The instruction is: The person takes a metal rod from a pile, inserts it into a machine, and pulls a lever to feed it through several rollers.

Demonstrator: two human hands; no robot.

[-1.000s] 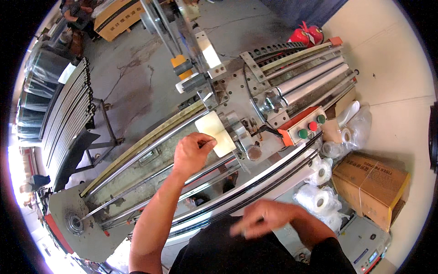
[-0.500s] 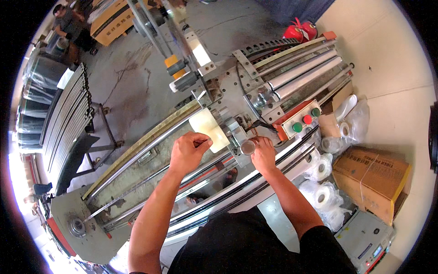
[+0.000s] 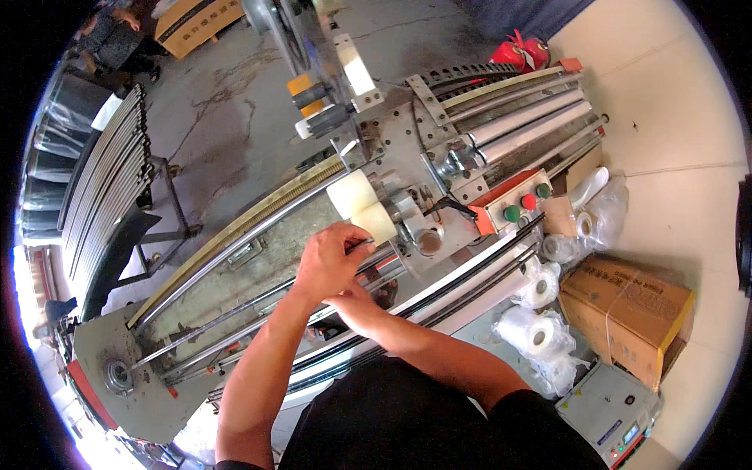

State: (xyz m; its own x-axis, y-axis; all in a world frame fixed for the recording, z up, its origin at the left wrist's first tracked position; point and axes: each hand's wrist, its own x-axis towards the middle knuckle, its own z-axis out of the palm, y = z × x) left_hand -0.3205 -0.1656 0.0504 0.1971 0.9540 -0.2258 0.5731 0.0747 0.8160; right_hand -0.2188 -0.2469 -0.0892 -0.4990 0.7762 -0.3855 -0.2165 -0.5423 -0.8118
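Note:
My left hand (image 3: 333, 258) is closed in a pinch just below two cream-coloured rollers (image 3: 362, 210) on the machine's carriage. Whatever lies between its thumb and fingers is too small to make out. Below and behind it, my right hand (image 3: 356, 307) reaches across to the left, its fingers hidden by the left hand and wrist. A round metal cap (image 3: 428, 242) stands on the carriage right of the rollers, with no hand on it. Beside it sits a metal block (image 3: 407, 215). Two black rods (image 3: 458, 294) run along the machine's near side, under my right forearm.
A control box (image 3: 521, 205) with green and red buttons sits right of the carriage. Wrapped rolls (image 3: 540, 337), a cardboard box (image 3: 627, 305) and a grey device (image 3: 611, 411) stand at right. A rack of dark tubes (image 3: 106, 180) is at left; a person (image 3: 113, 43) is far left.
My right hand has left the round metal cap and moved left, under my left hand. The left hand stays pinched near the rollers. The view has shifted slightly.

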